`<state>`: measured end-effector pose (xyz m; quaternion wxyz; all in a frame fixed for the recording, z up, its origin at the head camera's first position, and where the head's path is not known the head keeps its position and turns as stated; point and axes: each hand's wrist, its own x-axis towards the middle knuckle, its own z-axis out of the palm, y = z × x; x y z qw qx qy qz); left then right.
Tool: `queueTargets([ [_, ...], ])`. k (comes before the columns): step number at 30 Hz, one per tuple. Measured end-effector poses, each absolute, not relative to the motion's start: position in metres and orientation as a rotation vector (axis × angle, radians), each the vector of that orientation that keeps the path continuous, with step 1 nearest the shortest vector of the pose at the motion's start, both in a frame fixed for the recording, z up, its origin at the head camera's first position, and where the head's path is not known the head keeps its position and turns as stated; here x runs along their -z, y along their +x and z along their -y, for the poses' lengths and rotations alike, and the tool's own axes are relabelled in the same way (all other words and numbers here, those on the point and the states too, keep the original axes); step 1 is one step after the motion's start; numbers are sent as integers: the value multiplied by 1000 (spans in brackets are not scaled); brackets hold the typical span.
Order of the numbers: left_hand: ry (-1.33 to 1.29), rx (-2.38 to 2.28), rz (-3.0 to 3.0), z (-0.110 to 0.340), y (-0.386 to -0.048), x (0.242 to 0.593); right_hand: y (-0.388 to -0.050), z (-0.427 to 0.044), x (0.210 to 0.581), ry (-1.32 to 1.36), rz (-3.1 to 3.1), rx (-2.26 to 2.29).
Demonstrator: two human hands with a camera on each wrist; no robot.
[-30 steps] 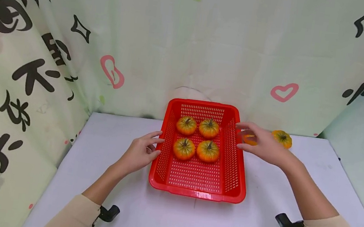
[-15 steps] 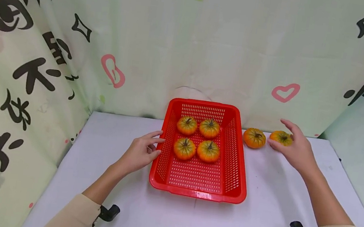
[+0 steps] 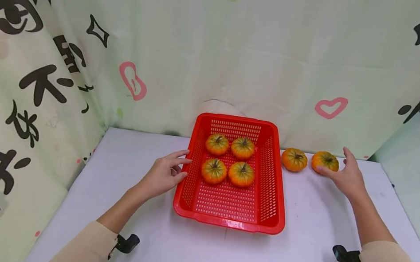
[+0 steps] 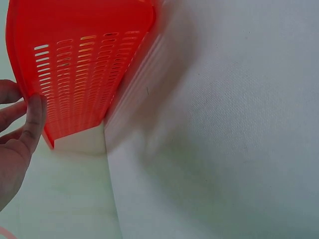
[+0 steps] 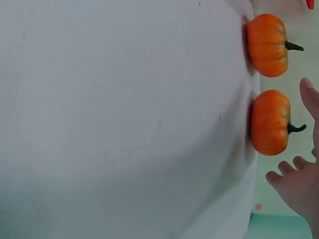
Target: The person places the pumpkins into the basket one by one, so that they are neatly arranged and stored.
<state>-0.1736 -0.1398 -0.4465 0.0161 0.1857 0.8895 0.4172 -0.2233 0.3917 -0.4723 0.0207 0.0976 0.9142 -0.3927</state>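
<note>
A red plastic basket (image 3: 227, 220) stands on the white table. Inside it several small orange pumpkins (image 3: 242, 174) sit in two rows. My left hand (image 3: 161, 175) holds the basket's left rim; in the left wrist view the thumb (image 4: 34, 122) lies against the outer wall and the other fingers reach the rim. Right of the basket are two more pumpkins, a nearer one (image 3: 294, 160) and a farther-right one (image 3: 325, 161). My right hand (image 3: 348, 177) is spread around the farther-right pumpkin (image 5: 270, 122), and a gap shows between them in the right wrist view.
A printed curtain (image 3: 267, 67) hangs directly behind the table's back edge and along both sides. Black wrist cameras (image 3: 127, 243) stick out from both forearms. White table surface (image 3: 216, 261) extends in front of the basket.
My right hand has moved right, from the basket's right rim past the nearer pumpkin to the farther-right one. The left hand and the basket stay in place.
</note>
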Motion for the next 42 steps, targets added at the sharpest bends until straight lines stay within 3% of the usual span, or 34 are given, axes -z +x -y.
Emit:
queueTargets([
  [24,611,-1328,-2749,140,-173,445,-234,-392,497,418,-2772,1261],
  [42,595,-1306,-2751,141,-175,447,-227,-396,475,256,-3074,1118],
])
